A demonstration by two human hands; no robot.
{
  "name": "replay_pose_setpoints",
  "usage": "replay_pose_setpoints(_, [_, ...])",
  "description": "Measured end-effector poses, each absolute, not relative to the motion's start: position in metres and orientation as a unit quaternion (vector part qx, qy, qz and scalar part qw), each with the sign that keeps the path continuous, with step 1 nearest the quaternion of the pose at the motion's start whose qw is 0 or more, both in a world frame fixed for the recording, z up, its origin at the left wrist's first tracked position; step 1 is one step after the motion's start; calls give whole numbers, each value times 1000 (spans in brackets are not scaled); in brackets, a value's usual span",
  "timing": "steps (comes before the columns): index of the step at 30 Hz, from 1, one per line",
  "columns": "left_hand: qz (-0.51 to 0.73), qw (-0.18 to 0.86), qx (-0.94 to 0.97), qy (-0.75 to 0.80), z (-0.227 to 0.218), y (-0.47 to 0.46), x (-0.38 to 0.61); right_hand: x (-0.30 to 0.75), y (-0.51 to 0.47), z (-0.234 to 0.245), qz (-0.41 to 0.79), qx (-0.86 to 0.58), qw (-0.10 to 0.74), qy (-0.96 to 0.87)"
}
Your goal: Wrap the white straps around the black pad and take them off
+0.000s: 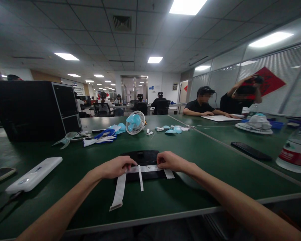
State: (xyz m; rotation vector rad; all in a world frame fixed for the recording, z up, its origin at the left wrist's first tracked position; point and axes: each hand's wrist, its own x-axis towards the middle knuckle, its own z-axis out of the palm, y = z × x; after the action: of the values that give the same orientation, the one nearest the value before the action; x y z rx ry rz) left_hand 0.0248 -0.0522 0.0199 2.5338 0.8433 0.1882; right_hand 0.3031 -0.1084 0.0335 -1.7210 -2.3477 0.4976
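Both my hands rest on a green table [215,167] over a black flat board [141,157]. My left hand [116,166] is closed, its fingers pinching the left end of a white strip [146,168] that lies across the board. My right hand [172,160] is closed on the strip's right end. A wider white ribbed strap [118,192] hangs from under my left hand toward the table's front edge. A thin white strip [140,179] crosses the board between my hands.
A white power bank [33,174] and a phone [1,174] lie at left. A small blue fan [135,122], fan blades and blue-white gloves [101,137] sit behind. A black box [35,110] stands far left. A phone [251,150] and bottle [297,149] lie at right. Other people sit beyond.
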Motion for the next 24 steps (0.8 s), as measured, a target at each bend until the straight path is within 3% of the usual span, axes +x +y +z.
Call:
replay_pose_setpoints(10, [37,168,953,248,15,-59,34,281,-121,22,47,-419,114,-900])
replay_pose_setpoints(14, [37,162,956,241,12,-56,33,265,-136,25,8,-316,82,-945])
replay_pose_setpoints(24, [39,174,954,242,11,-55,33,239,-136,19,-206,-229,1,-951])
